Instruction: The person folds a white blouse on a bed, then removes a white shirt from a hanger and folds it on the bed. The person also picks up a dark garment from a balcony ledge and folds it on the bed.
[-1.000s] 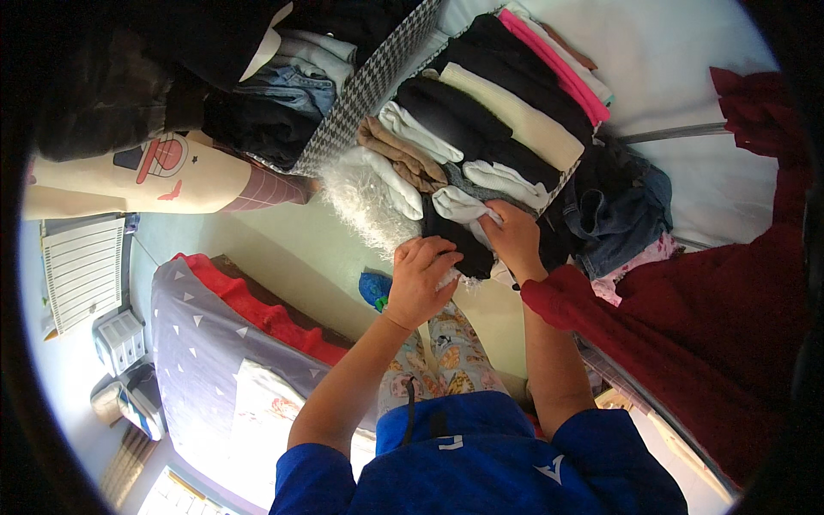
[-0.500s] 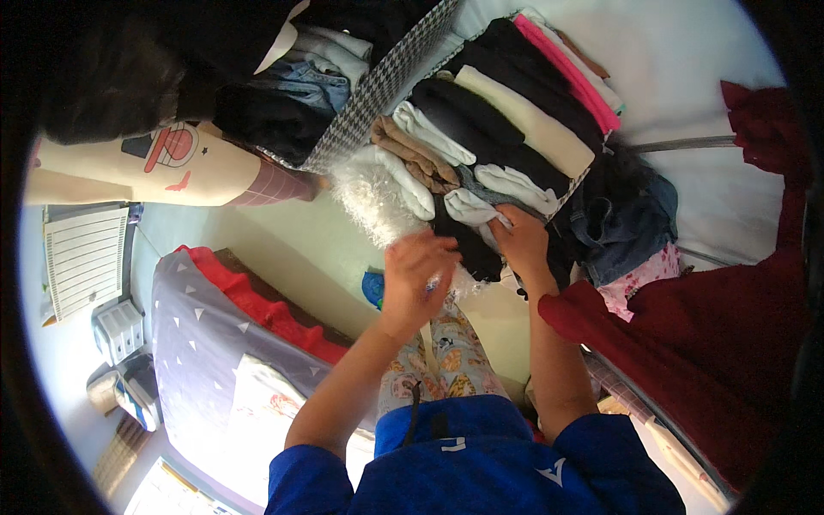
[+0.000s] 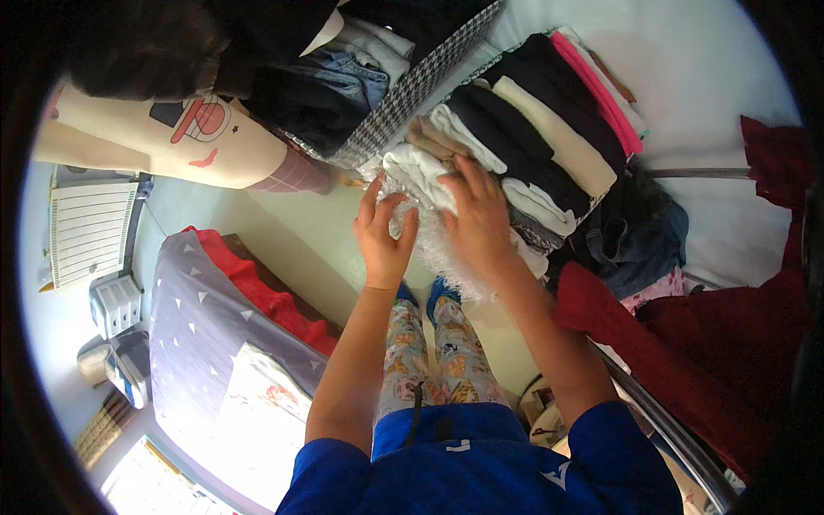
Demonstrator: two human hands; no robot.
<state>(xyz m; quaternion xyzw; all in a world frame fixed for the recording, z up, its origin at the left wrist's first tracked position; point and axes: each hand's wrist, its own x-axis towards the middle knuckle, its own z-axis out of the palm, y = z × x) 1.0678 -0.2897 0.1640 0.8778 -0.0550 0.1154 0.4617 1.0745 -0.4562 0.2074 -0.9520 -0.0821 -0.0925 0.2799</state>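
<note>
Forearms [image 3: 348, 360] reach up from the lower edge, roughly side by side, and bring both hands together over the near corner of a row of folded clothes. The left hand [image 3: 384, 236] is raised from the wrist, its fingers bent and its thumb well apart from them, leaving a wide gap where white fringe shows. The right hand [image 3: 479, 223] slants inward, back upward, fingers parted and laid on a folded white cloth [image 3: 418, 172]; I cannot tell whether they pinch it.

One fluffy white garment [image 3: 455, 262] lies between and below the hands, its fringe hanging off the near side above the floor [image 3: 292, 219]. Whether the white cloth belongs to it is unclear.

Two houndstooth boxes are in view: one [image 3: 429, 81] with jeans [image 3: 354, 81] and dark clothes [image 3: 322, 116] inside, the other [image 3: 592, 206] mostly hidden by its contents. Among these I count one brown garment [image 3: 436, 137], one cream roll [image 3: 558, 137], one bright pink piece [image 3: 603, 90], and two further white rolls, one beside the brown garment [image 3: 470, 137] and one nearer the right forearm [image 3: 539, 204]. At least two black garments [image 3: 502, 124] lie between them, their exact number hard to tell.

Beside the second box sits a heap of denim [image 3: 644, 232]. One maroon garment [image 3: 712, 369] drapes at the right. Two blue shoes or slippers [image 3: 442, 293] show below the fringe.
</note>
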